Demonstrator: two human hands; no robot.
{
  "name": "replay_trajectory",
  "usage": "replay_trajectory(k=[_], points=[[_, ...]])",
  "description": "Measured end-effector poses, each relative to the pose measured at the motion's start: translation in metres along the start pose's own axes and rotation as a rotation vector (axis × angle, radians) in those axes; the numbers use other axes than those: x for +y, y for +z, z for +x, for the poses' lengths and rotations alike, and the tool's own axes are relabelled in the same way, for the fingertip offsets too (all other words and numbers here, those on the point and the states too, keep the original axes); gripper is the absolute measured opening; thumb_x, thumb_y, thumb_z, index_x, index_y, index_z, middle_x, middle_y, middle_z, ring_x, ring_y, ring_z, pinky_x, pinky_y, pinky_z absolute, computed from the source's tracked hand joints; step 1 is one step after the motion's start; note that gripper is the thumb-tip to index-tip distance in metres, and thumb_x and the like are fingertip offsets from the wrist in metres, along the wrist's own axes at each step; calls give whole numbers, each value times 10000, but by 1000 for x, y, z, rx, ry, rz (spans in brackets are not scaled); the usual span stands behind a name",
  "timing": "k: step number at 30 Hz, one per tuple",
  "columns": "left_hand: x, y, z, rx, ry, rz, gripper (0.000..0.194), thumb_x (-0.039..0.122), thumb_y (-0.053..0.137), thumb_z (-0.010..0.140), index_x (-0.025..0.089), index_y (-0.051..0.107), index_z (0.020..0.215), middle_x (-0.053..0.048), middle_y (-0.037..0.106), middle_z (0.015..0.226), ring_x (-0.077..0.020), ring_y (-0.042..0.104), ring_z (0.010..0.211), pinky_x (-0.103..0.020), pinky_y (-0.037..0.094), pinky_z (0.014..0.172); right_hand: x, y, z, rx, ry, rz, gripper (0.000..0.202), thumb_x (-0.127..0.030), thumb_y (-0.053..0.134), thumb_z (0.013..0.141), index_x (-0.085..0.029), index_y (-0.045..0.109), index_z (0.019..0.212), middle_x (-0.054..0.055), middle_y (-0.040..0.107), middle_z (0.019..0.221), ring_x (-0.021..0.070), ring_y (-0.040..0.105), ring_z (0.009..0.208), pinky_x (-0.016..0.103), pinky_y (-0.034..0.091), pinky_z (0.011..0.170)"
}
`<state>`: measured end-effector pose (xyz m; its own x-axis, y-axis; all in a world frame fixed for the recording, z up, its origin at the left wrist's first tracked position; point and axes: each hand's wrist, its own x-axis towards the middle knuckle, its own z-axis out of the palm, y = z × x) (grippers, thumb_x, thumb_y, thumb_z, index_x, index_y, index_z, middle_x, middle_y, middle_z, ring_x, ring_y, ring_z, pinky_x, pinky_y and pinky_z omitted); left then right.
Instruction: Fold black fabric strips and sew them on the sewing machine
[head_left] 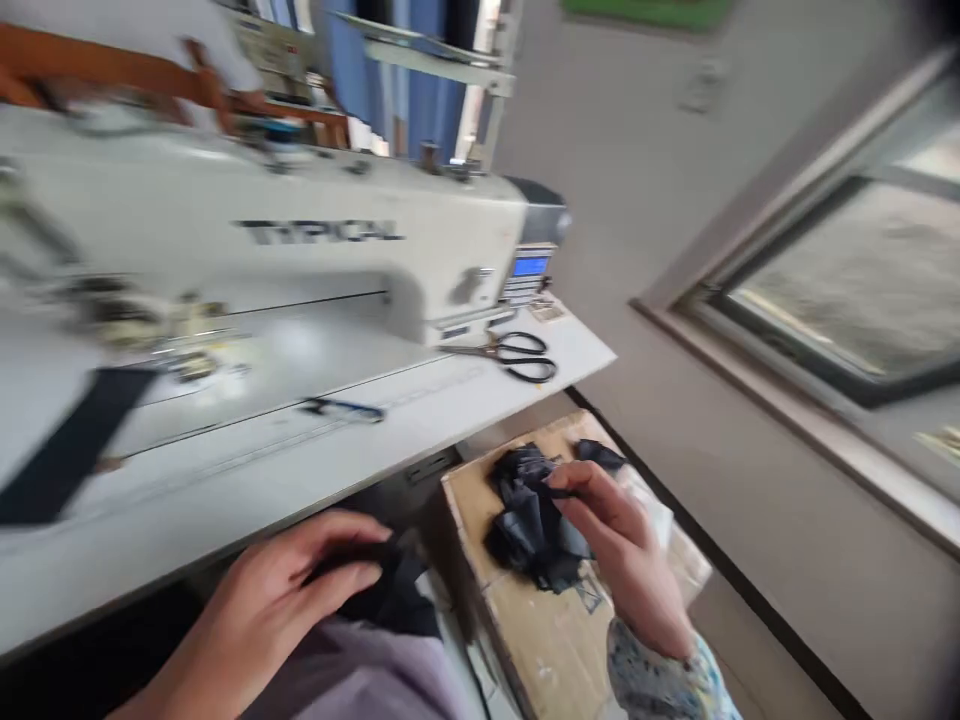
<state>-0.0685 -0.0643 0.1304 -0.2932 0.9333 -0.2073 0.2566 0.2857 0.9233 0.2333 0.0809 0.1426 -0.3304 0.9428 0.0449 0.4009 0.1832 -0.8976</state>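
My left hand is closed, thumb against fingers, on a piece of black fabric that hangs over my lap. Over a cardboard box to the right, my right hand pinches a small dark fabric piece. Just beneath it lies a crumpled heap of black fabric pieces on the box top. Whether the pinched piece is separate from the heap, I cannot tell. A black fabric strip lies flat on the sewing table, near the needle area of the white sewing machine.
Black-handled scissors and thread snips rest on the white sewing table. A control panel glows blue at the machine's right end. The wall and window bound the right side. Behind the machine, another person's white sleeve shows.
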Motion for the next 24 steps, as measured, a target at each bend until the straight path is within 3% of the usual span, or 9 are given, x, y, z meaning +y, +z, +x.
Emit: replay_trajectory(k=[2,4,6,9,13,16,18,21,24], points=[[25,-19,-4,20,20,-174,346,424,754,827,245,766,1123,-35,787,979,-236,713,910,-269,579,791,-41,39,14,-194,-101,250,155,-403,676,915,-256,691,961,61,676,966,251,612,940,356,479,776],[34,-40,-8,113,69,-331,358,399,762,841,217,743,1149,-56,773,1008,-240,701,972,-288,572,839,-71,79,38,-298,-163,403,127,-376,667,920,-261,672,974,62,664,955,245,611,914,368,485,794],[32,-62,-15,197,106,-410,334,363,767,842,197,734,1130,-63,761,1021,-229,690,960,-292,562,832,-89,118,71,-293,-238,381,148,-381,634,924,-260,648,1007,56,659,976,229,609,916,367,492,824],[18,-92,-26,241,107,-463,284,342,765,840,175,723,1067,-60,742,991,-210,669,910,-292,546,804,-97,166,124,-230,-344,122,244,-454,595,891,-240,649,996,57,672,979,238,613,941,390,493,862],[1,-121,-39,227,71,-544,263,321,786,813,164,709,1010,-37,714,920,-186,648,867,-288,522,806,-98,192,156,-148,-397,-47,273,-458,649,833,-221,692,962,107,678,988,315,563,1044,511,409,985],[-7,-131,-43,218,49,-594,281,320,794,802,158,701,1012,-27,699,868,-177,635,814,-282,513,767,-108,197,128,-98,-451,-97,308,-472,626,890,-240,705,1076,141,642,1201,341,469,1256,513,318,1097],[-12,-133,-44,219,48,-590,299,319,782,815,162,699,1056,-37,709,894,-187,641,830,-288,513,773,-119,206,92,-165,-466,-81,308,-503,543,967,-277,701,1102,93,660,1195,292,559,1171,462,395,1052],[-20,-132,-44,212,81,-554,332,313,762,841,184,684,1137,-50,718,967,-209,648,898,-300,515,811,-132,235,38,-499,-434,58,297,-508,560,984,-297,695,1144,61,670,1118,268,598,1069,407,452,970],[-30,-130,-46,196,110,-516,276,332,750,866,184,674,1086,-43,698,944,-206,633,902,-287,506,795,-136,265,9,-648,-313,213,203,-461,585,989,-273,662,971,16,614,915,211,544,878,328,432,820]])
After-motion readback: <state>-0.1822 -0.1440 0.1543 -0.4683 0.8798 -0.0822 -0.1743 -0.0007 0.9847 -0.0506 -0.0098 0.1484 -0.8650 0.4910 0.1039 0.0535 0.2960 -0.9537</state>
